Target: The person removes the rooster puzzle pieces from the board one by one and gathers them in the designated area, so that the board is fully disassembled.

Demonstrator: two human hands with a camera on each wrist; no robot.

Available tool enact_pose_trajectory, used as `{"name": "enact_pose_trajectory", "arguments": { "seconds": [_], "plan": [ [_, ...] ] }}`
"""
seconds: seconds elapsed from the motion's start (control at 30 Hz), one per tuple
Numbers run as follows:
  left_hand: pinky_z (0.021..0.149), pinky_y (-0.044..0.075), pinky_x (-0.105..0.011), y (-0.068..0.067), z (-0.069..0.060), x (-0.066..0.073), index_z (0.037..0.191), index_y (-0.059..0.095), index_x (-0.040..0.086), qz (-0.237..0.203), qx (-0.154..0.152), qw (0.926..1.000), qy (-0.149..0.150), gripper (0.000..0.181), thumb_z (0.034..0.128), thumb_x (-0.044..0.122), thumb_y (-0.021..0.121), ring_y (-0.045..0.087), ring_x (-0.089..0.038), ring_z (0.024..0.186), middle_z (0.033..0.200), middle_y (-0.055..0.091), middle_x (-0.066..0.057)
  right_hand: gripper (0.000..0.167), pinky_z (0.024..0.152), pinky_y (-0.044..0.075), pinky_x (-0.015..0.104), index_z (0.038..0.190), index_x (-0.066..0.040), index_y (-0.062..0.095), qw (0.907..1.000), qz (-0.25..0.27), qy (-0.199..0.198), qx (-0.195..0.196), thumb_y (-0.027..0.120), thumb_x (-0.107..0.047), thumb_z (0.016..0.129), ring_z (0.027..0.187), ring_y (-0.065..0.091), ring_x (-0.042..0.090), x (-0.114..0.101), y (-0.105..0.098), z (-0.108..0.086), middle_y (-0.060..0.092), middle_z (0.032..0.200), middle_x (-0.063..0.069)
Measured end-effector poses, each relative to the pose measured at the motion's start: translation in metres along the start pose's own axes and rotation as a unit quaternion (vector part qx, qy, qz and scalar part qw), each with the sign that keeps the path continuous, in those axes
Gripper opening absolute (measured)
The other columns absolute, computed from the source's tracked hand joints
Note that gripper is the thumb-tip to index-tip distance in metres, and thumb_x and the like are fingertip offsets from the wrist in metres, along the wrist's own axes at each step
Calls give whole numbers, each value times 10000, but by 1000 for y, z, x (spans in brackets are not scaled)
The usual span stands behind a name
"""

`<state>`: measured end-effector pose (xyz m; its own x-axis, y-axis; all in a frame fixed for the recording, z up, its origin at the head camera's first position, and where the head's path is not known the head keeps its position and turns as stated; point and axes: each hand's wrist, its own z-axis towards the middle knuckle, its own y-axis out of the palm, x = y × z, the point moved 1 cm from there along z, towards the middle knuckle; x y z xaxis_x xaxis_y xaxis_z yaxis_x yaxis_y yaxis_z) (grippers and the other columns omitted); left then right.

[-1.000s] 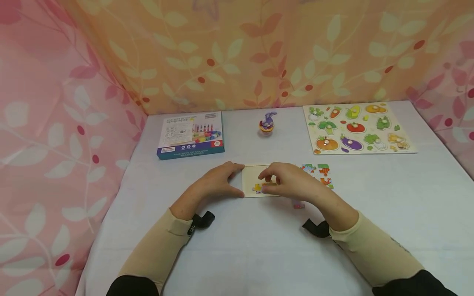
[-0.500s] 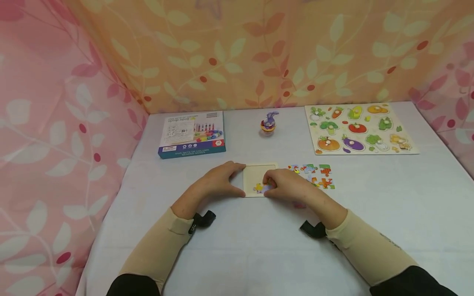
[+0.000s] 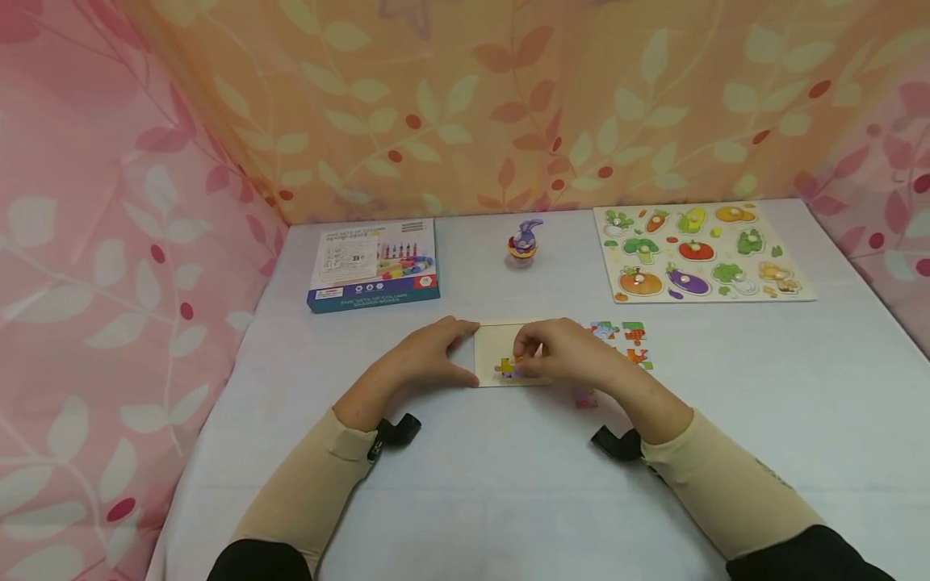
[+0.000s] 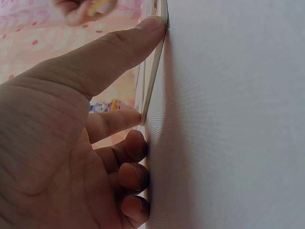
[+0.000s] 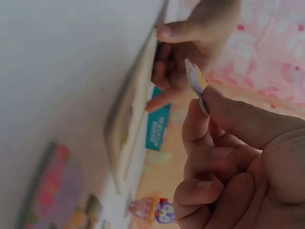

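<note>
A flat cream puzzle board [image 3: 494, 340] lies on the white table, with a yellow jigsaw piece [image 3: 504, 368] at its lower part. My left hand [image 3: 432, 355] holds the board's left edge, thumb at the near corner and index finger at the far one; its other fingers are curled beside the table, as the left wrist view shows. Above the board, my right hand [image 3: 570, 353] pinches a small jigsaw piece [image 5: 195, 81] between thumb and index finger, tilted and off the board. The right hand hides the board's right part.
Several loose jigsaw pieces [image 3: 634, 332] lie right of the board, one pink piece [image 3: 585, 399] nearer me. Behind stand a boxed set [image 3: 374, 266], a purple rabbit figurine [image 3: 524, 242] and a vegetable peg puzzle [image 3: 701, 254]. Patterned cloth walls [image 3: 450, 105] enclose the table.
Half a second ago my right hand was down at the board with its fingertips close to the surface; now it is raised slightly with the piece. The left hand has stayed in place.
</note>
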<state>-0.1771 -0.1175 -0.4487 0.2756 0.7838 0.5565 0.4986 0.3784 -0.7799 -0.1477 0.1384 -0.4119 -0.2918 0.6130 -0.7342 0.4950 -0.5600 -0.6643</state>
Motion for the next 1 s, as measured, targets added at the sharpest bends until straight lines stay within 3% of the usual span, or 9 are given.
{"name": "enact_pose_trajectory", "arguments": {
  "seconds": [0.27, 0.53, 0.8, 1.0],
  "plan": [
    [875, 453, -362, 0, 0, 2, 1540, 483, 256, 46, -28, 10000, -46, 913, 761, 505, 889, 508, -178, 1037, 1119, 554, 40, 160, 632, 450, 302, 1003, -158, 707, 9992, 395, -70, 52, 809, -238, 908, 713, 544, 186, -12, -27, -18, 671, 864, -36],
    [826, 444, -360, 1, 0, 2, 1541, 483, 247, 80, 2, 10000, -18, 919, 758, 499, 893, 510, -178, 1013, 1084, 549, 26, 208, 718, 519, 316, 1072, -112, 722, 9960, 877, 151, 67, 797, -233, 920, 843, 660, 238, -14, -48, -35, 723, 888, 27],
    [879, 452, -361, 4, 0, 0, 1550, 467, 257, 9, -12, 10000, -58, 918, 769, 492, 889, 507, -179, 1046, 1129, 547, 49, 205, 727, 524, 299, 1103, -93, 742, 9958, 751, 324, 400, 777, -202, 933, 864, 668, 185, -6, -67, -63, 734, 911, 26],
    [928, 460, -374, 3, 0, -1, 1546, 471, 263, -59, 2, 9999, -92, 912, 767, 483, 892, 505, -183, 1067, 1161, 552, 59, 250, 713, 512, 284, 1134, -84, 735, 9956, 569, 601, 447, 779, -226, 932, 842, 660, 219, 14, -71, -83, 724, 913, 39]
  ]
}}
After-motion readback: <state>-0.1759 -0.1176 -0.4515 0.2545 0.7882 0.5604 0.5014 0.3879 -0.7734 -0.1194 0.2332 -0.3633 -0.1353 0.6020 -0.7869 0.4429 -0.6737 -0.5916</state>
